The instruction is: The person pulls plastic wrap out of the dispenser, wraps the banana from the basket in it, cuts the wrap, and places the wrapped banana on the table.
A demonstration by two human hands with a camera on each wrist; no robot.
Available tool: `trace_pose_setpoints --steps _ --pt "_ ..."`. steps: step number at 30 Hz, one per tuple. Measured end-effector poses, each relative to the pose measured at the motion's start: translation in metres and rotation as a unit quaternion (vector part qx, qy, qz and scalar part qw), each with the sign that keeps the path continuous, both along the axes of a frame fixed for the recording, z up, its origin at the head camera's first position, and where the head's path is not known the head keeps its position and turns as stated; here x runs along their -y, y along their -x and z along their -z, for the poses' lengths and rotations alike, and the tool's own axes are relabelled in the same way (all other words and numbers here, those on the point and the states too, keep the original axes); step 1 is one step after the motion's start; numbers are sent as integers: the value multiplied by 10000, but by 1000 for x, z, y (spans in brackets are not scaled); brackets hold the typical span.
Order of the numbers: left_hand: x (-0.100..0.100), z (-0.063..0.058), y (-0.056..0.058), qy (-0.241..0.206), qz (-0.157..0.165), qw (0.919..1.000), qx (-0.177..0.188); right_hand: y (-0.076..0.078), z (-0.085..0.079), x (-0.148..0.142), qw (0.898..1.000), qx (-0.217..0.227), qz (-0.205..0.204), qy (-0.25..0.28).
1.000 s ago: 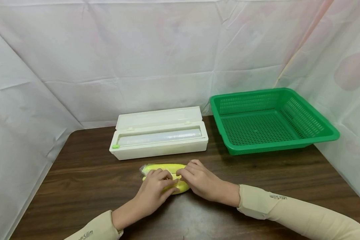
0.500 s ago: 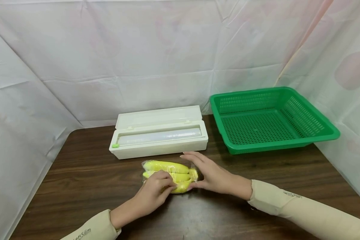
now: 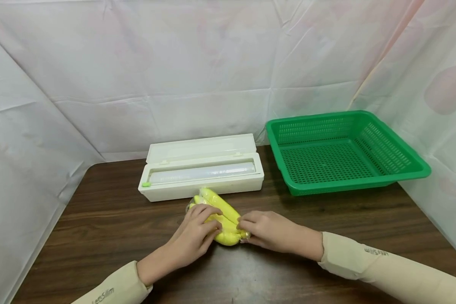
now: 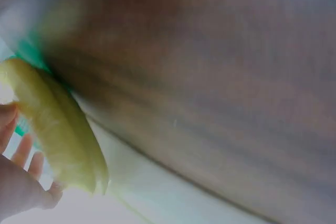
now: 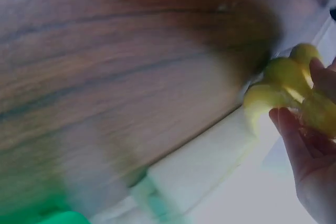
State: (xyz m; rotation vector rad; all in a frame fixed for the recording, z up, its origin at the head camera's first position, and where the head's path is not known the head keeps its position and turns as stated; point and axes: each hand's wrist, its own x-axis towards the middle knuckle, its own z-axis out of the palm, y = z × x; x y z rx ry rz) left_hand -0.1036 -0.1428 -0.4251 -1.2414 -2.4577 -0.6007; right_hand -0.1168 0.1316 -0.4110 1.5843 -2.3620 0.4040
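A bunch of yellow bananas [image 3: 225,210] in clear plastic film lies tilted, tips toward the back and stem end toward the right hand. My left hand [image 3: 193,233] holds the bunch from its near left side, fingers bent over the fruit and covering part of it. At the stem end, my right hand [image 3: 270,231] pinches the bunch between thumb and fingers. The left wrist view shows the bananas [image 4: 60,129] raised against the fingers, the picture blurred. In the right wrist view, thumb and fingers close around the bananas [image 5: 286,77].
Behind the bananas stands a white cling film box [image 3: 205,194], lid up, with a film roll [image 3: 209,172] and a green slider [image 3: 146,184]. A green mesh basket [image 3: 349,184] sits at the back right of the dark wooden table [image 3: 99,228]. Pale cloth hangs around it.
The bunch has turned so its tips point up toward the box. My right hand first shifted right to the stem end, then closed on it; my left fingers have spread further over the fruit.
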Motion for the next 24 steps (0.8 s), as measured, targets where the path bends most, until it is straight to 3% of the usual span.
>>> trace_pose_setpoints --steps 4,9,13,16,21,24 --pt "2 -1 -1 331 68 9991 -265 -9 1 6 9955 -932 -149 -55" --pt "1 -3 -4 674 164 9974 -215 -20 -5 15 9915 -1275 -261 -70" --pt "-1 -2 -5 672 189 9968 -379 -29 -9 20 9950 -942 -248 -203" --pt "-4 0 -4 427 259 9978 -436 -34 -9 22 9977 -621 -202 -192" --pt "-11 1 -4 62 447 9990 -42 -38 -9 22 9993 -353 -51 -96" --pt "-12 -1 -7 133 310 9991 250 -41 -10 17 9999 -21 91 -37"
